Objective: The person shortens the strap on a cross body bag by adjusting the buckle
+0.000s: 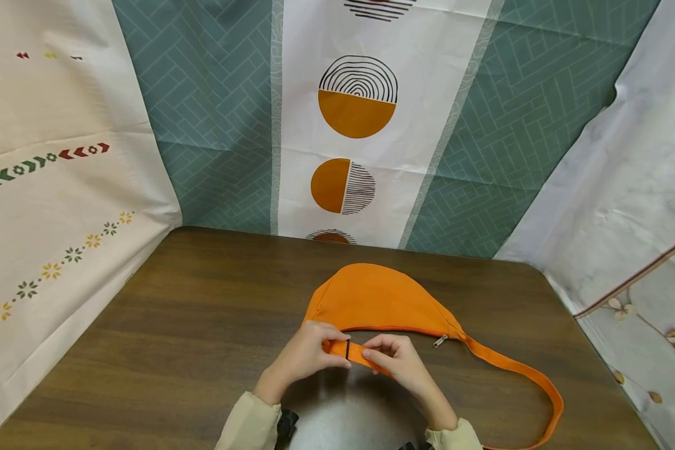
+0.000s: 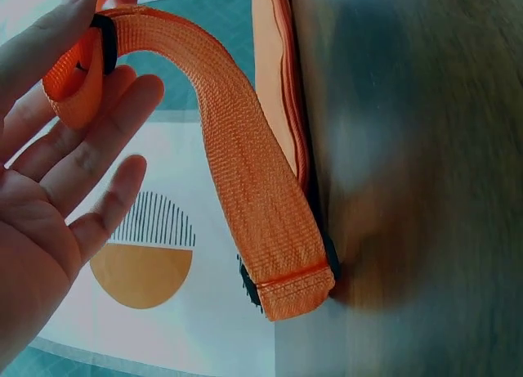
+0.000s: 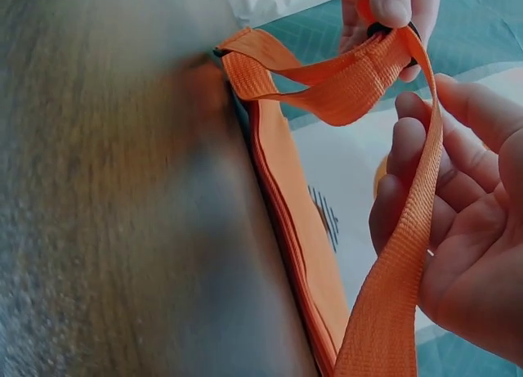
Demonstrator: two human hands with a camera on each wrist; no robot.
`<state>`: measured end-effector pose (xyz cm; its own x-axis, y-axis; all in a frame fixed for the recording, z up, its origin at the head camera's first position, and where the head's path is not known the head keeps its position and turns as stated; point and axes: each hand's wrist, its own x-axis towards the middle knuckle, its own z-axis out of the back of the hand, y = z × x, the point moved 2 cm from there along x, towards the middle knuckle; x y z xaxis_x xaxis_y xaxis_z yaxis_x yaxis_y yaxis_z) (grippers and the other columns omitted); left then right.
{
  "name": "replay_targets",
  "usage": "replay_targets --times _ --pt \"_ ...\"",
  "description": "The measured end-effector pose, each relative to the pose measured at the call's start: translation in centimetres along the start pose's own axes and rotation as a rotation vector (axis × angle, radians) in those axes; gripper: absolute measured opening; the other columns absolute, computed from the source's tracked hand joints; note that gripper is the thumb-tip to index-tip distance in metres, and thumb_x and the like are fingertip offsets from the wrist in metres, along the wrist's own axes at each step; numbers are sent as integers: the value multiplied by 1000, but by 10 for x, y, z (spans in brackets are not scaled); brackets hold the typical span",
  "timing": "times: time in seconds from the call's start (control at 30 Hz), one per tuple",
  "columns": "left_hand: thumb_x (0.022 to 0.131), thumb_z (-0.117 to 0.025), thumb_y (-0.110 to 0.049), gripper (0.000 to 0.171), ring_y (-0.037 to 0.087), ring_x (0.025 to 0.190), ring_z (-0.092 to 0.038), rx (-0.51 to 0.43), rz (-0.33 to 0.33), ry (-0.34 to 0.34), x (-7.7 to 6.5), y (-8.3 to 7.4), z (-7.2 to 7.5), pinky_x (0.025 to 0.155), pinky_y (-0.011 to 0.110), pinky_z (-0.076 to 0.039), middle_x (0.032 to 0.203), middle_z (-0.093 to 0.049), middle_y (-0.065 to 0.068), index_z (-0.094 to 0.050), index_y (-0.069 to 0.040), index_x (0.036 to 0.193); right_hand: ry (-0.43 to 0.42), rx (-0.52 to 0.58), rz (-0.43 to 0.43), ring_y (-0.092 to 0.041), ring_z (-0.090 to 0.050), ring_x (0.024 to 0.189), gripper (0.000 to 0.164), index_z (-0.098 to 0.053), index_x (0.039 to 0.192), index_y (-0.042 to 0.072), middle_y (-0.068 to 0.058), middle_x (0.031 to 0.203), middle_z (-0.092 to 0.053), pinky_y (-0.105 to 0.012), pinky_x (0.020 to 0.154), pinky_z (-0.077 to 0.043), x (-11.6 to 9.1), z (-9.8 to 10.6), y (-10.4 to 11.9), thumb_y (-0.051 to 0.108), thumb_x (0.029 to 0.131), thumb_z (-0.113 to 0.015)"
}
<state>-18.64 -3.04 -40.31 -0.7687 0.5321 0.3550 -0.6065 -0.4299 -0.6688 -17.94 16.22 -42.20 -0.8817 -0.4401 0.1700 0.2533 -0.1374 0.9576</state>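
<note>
An orange waist bag (image 1: 377, 297) lies on the table, its curved side turned away from me. Between both hands its orange webbing strap (image 2: 245, 148) is held up off the table, with a black slider (image 1: 347, 349) threaded on it. My left hand (image 1: 306, 351) pinches the strap at the slider between thumb and fingers; a small loop bulges there in the left wrist view. Just to the right of the slider, my right hand (image 1: 402, 364) pinches the strap with thumb and forefinger. A stitched strap end (image 2: 298, 291) hangs down beside the bag, partly covering a dark buckle.
The rest of the strap (image 1: 548, 394) curves over the right side of the brown wooden table (image 1: 163, 350). A metal zipper pull (image 1: 440, 341) sits near the bag's right corner. Patterned cloths (image 1: 219, 125) hang behind and at both sides.
</note>
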Motion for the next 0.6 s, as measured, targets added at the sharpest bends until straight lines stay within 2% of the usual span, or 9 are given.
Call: replay_targets --times 0.2,0.33,0.4,0.6 --pt "63 -80 -25 37 10 73 -53 67 -4 -13 0 3 0 67 23 -44 83 -65 -1 -71 -3 92 -2 -20 48 -38 -47 50 9 -62 86 -13 -23 65 -56 -33 46 -47 0 -3 14 -7 83 -57" --pt "63 -81 -25 37 10 71 -52 88 9 -8 0 4 0 65 23 -44 82 -65 -1 -71 -3 91 -9 -30 49 -38 -46 50 8 -62 84 -13 -22 64 -56 -31 46 -46 0 -5 24 -6 82 -58" --pt "63 -81 -25 36 10 72 -52 92 17 -2 0 3 -1 66 24 -44 82 -65 -1 -71 -4 91 -10 -31 55 -39 -45 49 8 -62 84 -13 -22 64 -56 -28 46 -46 0 -6 26 -7 82 -58" --pt "63 -82 -24 32 10 74 -55 116 -9 31 3 -3 -5 69 23 -43 81 -65 -3 -71 -6 87 10 -26 92 -33 -45 47 7 -61 82 -13 -25 64 -55 -31 44 -45 3 -12 24 -9 82 -57"
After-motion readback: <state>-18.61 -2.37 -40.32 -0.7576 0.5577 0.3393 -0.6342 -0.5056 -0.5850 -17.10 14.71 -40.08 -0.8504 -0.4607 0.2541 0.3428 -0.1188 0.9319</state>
